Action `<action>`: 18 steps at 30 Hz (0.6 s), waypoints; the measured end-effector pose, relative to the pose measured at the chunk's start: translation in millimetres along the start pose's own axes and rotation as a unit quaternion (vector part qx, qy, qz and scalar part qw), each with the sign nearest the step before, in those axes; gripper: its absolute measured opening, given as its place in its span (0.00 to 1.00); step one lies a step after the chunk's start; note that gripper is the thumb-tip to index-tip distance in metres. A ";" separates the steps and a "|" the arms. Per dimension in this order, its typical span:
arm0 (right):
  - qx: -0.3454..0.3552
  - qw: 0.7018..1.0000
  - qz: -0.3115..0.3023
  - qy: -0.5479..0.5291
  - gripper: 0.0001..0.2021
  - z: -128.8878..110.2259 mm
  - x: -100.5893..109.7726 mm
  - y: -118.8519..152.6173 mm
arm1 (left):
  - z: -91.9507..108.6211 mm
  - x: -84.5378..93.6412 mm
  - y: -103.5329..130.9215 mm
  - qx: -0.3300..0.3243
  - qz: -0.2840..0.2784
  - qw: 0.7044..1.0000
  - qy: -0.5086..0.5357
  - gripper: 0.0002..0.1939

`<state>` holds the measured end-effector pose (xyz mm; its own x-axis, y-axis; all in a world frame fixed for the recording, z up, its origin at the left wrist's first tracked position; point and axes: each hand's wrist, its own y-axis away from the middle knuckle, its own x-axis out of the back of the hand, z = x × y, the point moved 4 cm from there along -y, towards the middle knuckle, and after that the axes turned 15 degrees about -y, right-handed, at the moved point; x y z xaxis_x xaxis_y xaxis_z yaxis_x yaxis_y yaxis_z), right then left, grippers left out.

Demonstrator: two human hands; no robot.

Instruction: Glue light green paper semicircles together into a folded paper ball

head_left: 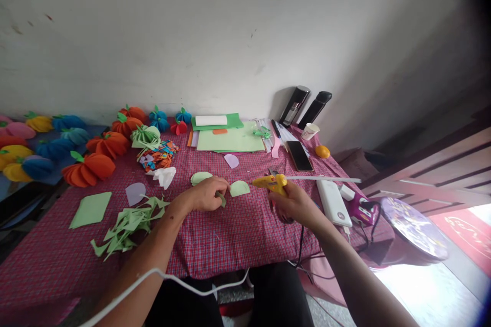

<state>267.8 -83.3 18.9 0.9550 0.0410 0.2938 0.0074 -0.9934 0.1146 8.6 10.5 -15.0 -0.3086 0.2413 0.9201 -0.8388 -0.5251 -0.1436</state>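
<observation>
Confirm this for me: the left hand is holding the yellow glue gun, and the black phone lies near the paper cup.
Wrong hand: the head view shows the right hand holding the yellow glue gun. The black phone does lie near the paper cup.

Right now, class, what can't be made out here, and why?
In the head view:
Grip of the glue gun: covered by the right hand.
Full outline of the green piece: partly hidden by the left hand.
Far side of the pink pumpkin: cut off by the left edge.
Print on the paper cup: too small to read.
</observation>
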 end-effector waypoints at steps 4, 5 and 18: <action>-0.060 0.995 0.075 0.023 0.17 1.3 38.2 4.3 | -3.6 -3.4 0.4 -0.006 0.024 1.000 0.003 0.09; -0.073 0.990 0.107 0.049 0.17 1.2 48.6 5.1 | -4.0 -3.8 0.4 -0.007 0.029 1.000 0.005 0.10; -0.148 0.988 0.038 -0.035 0.17 41.1 91.2 -56.4 | 0.1 5.0 3.4 0.024 0.023 0.998 0.061 0.09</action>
<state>366.7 -28.0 0.2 0.9676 -0.0492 0.2477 -0.1413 -0.9183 0.3697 4.2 9.9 -10.9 -0.4006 0.3131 0.8611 -0.8017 -0.5749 -0.1639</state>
